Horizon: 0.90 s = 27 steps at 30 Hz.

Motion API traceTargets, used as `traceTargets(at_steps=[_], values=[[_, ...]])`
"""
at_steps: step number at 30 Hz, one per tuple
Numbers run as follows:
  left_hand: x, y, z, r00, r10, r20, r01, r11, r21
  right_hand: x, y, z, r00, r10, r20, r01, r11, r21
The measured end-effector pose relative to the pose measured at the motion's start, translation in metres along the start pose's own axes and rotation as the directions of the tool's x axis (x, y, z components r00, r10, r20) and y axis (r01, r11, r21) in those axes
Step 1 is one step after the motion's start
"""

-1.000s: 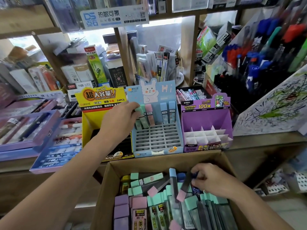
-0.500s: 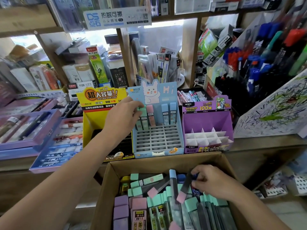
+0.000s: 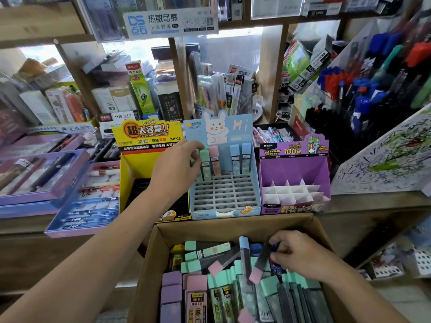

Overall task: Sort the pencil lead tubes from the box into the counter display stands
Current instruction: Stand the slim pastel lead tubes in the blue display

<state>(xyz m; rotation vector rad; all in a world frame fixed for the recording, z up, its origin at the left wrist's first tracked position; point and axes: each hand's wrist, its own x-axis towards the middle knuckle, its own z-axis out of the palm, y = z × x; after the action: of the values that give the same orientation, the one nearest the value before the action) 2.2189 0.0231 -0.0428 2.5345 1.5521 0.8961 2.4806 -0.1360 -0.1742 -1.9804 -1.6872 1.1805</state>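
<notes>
A cardboard box (image 3: 233,223) at the bottom holds several lead tubes with green, pink, purple and blue caps. Three display stands sit behind it: a yellow stand (image 3: 130,169), a light blue rabbit stand (image 3: 225,194) and a purple stand (image 3: 295,169). My left hand (image 3: 173,170) reaches into the blue stand's back row and pinches a green-capped tube (image 3: 204,157) that stands next to a pink tube (image 3: 214,159) and two blue tubes (image 3: 240,157). My right hand (image 3: 295,254) is in the box, its fingers closed on a dark tube with a pink cap (image 3: 258,269).
Purple and blue pen trays (image 3: 42,178) lie on the counter at the left. Racks of markers (image 3: 363,89) stand at the right above a scribbled test sheet (image 3: 384,159). Shelves of boxed stationery rise behind the stands.
My left hand has shifted slightly up along the green-capped tube in the blue stand. My right hand stays in the box on the pink-capped tube.
</notes>
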Motion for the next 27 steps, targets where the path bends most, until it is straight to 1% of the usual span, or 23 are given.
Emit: traceTargets(at_steps=[2, 5, 7, 9, 11, 14, 18, 20, 22, 27], values=[[-0.014, 0.001, -0.004, 1.000, 0.000, -0.012, 0.000, 0.999, -0.043, 0.000, -0.001, 0.000, 1.000, -0.019, -0.012, 0.019, 1.000, -0.003], [-0.048, 0.003, -0.009, 0.999, -0.034, 0.011, 0.035, 0.987, -0.160, -0.001, -0.003, 0.001, 0.997, -0.055, -0.052, 0.055, 0.998, -0.014], [-0.077, 0.003, -0.009, 0.996, -0.077, 0.049, 0.086, 0.970, -0.226, -0.002, -0.007, 0.003, 0.995, -0.082, -0.061, 0.081, 0.996, -0.022], [-0.106, 0.000, -0.004, 0.983, -0.136, 0.119, 0.163, 0.952, -0.258, -0.004, -0.014, 0.006, 0.992, -0.112, -0.058, 0.111, 0.993, -0.027], [-0.130, -0.004, 0.006, 0.951, -0.210, 0.226, 0.268, 0.925, -0.269, -0.006, -0.024, 0.011, 0.987, -0.153, -0.043, 0.151, 0.987, -0.054], [-0.155, -0.009, 0.021, 0.880, -0.297, 0.370, 0.398, 0.888, -0.232, -0.004, -0.042, 0.021, 0.971, -0.240, -0.006, 0.238, 0.967, -0.094], [-0.169, -0.014, 0.033, 0.757, -0.366, 0.542, 0.487, 0.868, -0.095, 0.010, -0.066, 0.040, 0.930, -0.364, 0.059, 0.367, 0.902, -0.229], [-0.169, -0.017, 0.037, 0.710, -0.379, 0.594, 0.501, 0.864, -0.048, 0.021, -0.074, 0.049, 0.914, -0.392, 0.104, 0.405, 0.870, -0.279], [-0.169, -0.019, 0.039, 0.677, -0.392, 0.623, 0.526, 0.850, -0.037, 0.032, -0.078, 0.057, 0.907, -0.393, 0.154, 0.422, 0.848, -0.322], [-0.171, -0.027, 0.044, 0.648, -0.372, 0.664, 0.581, 0.806, -0.115, 0.045, -0.077, 0.074, 0.921, -0.330, 0.207, 0.387, 0.831, -0.400]])
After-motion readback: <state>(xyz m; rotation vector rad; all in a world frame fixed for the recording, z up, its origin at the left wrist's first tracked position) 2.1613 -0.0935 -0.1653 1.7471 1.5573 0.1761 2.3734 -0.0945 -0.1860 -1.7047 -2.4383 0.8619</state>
